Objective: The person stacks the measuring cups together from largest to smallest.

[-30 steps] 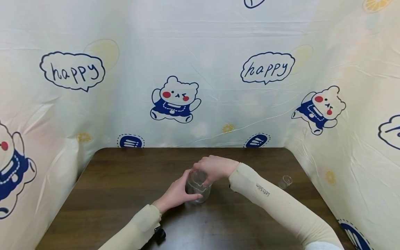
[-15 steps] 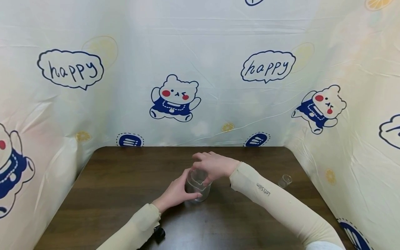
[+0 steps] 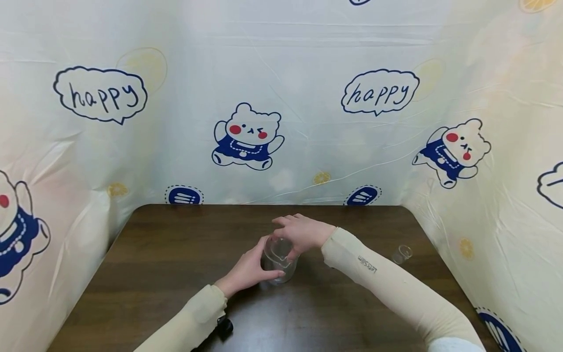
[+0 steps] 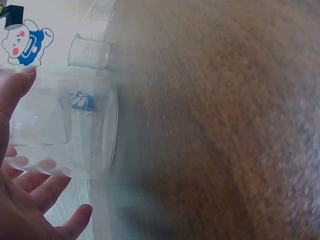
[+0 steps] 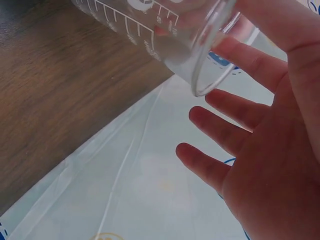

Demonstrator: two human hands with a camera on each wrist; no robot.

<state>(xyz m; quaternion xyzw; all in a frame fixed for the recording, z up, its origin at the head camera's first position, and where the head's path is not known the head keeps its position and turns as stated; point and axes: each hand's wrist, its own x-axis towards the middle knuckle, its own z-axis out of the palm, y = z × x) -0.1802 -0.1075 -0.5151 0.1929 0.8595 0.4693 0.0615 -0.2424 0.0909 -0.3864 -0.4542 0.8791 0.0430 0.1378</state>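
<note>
Since the right hand [image 3: 306, 234] has loosened, its fingers now spread over the glass beaker [image 3: 277, 259], I judge the steadying falls to the left hand [image 3: 247, 271] gripping it.

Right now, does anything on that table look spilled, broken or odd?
Nothing spilled or broken shows. Slightly odd: a smaller beaker is inside the large glass beaker, its base above the bottom.

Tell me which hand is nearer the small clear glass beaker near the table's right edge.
Right. In the head view, the right hand is left of the small beaker and slightly farther back; the left hand is farther left, slightly closer in. Neither touches it.
</note>
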